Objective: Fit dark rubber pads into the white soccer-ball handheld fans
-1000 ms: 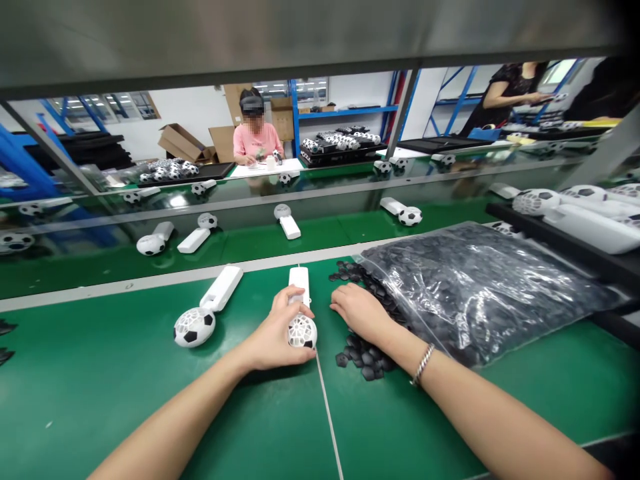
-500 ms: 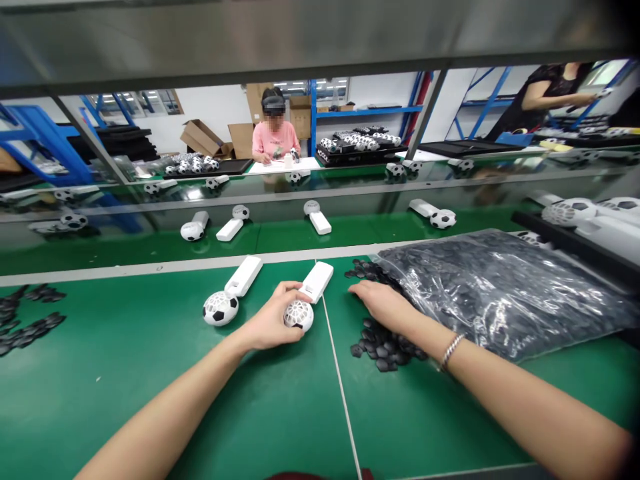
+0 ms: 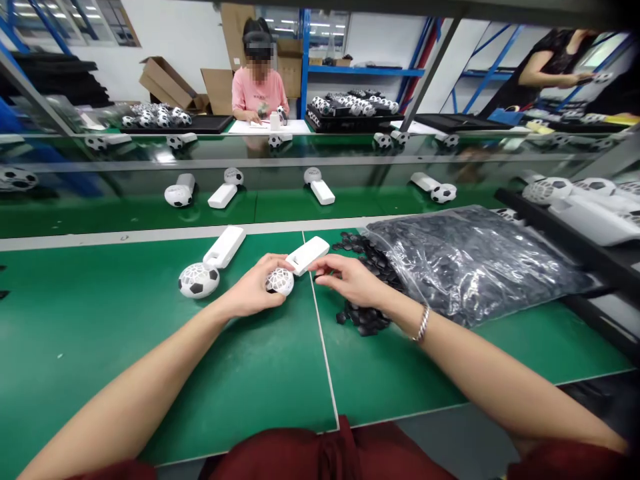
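My left hand [image 3: 253,291] is closed round the white ball-shaped head of a hand-held fan [image 3: 293,265]; its white handle points up and to the right. My right hand [image 3: 350,279] hovers just right of the fan, fingers pinched on a small dark piece I can barely make out. Loose black plastic pieces [image 3: 367,313] lie under and behind that hand, spilling from a clear bag [image 3: 470,260] full of them. A second fan [image 3: 213,263], with black patches on its football head, lies on the green table to the left.
Several more fans lie on the conveyor belt [image 3: 150,213] behind a glass shelf. A black tray [image 3: 575,233] with white fans sits at the right. A person in a pink shirt [image 3: 257,90] works opposite; another person [image 3: 545,67] stands far right.
My right hand has lifted off the pile of black pieces and come toward the fan with its fingers pinched. My left hand turned the fan so the handle points right. The camera tilted down.
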### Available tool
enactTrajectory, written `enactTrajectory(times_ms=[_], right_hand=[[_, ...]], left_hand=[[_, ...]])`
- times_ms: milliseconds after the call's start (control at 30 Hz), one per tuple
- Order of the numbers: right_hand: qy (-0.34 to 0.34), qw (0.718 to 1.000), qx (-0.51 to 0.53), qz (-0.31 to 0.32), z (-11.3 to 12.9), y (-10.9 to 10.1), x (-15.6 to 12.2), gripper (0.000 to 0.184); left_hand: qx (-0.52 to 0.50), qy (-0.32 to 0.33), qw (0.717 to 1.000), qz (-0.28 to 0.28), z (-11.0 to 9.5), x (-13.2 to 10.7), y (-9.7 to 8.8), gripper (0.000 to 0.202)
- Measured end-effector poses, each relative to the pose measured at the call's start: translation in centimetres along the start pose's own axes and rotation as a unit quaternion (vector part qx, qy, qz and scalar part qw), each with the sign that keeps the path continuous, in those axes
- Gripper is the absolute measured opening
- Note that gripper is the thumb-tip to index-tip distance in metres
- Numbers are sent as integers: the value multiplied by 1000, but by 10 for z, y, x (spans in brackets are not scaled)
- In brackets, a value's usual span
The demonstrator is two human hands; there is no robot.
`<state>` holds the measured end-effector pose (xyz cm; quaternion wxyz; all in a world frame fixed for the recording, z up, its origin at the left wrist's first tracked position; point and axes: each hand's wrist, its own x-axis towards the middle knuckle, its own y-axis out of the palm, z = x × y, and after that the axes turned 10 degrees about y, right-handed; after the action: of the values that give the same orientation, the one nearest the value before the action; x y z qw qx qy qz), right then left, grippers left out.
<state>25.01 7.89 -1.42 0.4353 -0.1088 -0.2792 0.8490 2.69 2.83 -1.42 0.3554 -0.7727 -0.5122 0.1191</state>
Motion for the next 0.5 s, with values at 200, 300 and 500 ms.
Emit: enactTrajectory(times_ms=[200,300,500], right_hand=[[-62,998,-31,1,5,19,13,10],[-95,995,-24,11,3,20,18,8],[-76,996,15,49,2,25,24,7]], left_hand=[[-16,-29,999,-29,0,1,4,53],[-8,-26,999,-32,-2,1,4,51],[7,-36,998,-42,-2,1,5,49]])
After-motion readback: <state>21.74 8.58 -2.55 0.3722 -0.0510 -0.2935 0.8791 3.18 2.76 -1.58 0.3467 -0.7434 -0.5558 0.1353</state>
